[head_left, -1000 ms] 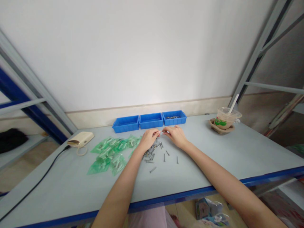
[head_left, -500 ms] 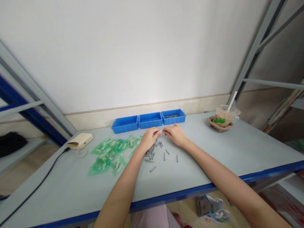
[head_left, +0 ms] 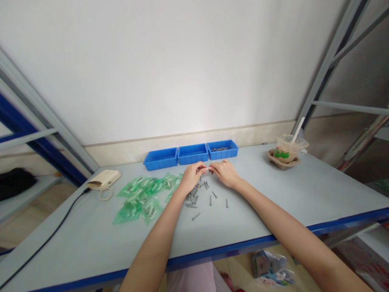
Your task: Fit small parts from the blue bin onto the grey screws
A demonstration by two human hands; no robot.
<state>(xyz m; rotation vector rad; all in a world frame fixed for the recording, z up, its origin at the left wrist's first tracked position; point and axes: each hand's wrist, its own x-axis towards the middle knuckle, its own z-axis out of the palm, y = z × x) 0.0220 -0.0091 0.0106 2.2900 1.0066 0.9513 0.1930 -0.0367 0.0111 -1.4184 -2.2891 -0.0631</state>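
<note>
My left hand [head_left: 193, 177] and my right hand [head_left: 225, 172] are close together above the table, just in front of the blue bins. The fingertips of both are pinched and almost meet. A small pale thing seems to be between them, too tiny to name. Below and beside my left hand lies a loose pile of grey screws [head_left: 192, 198], partly hidden by that hand. Several single screws [head_left: 210, 200] are scattered to the right of the pile. Green plastic bags [head_left: 141, 194] with small parts inside are heaped left of my left forearm.
Three blue bins [head_left: 193, 154] stand in a row by the wall; the right one [head_left: 223, 153] holds metal pieces. A drink cup [head_left: 288, 149] sits in a cardboard holder at the right. At the left lies a cream-coloured device [head_left: 105, 179] with a black cable [head_left: 57, 228].
My two hands stay nearly in place, their fingertips shifting only slightly. The screws, bags and bins have not moved on the table; the view has shifted a little.
</note>
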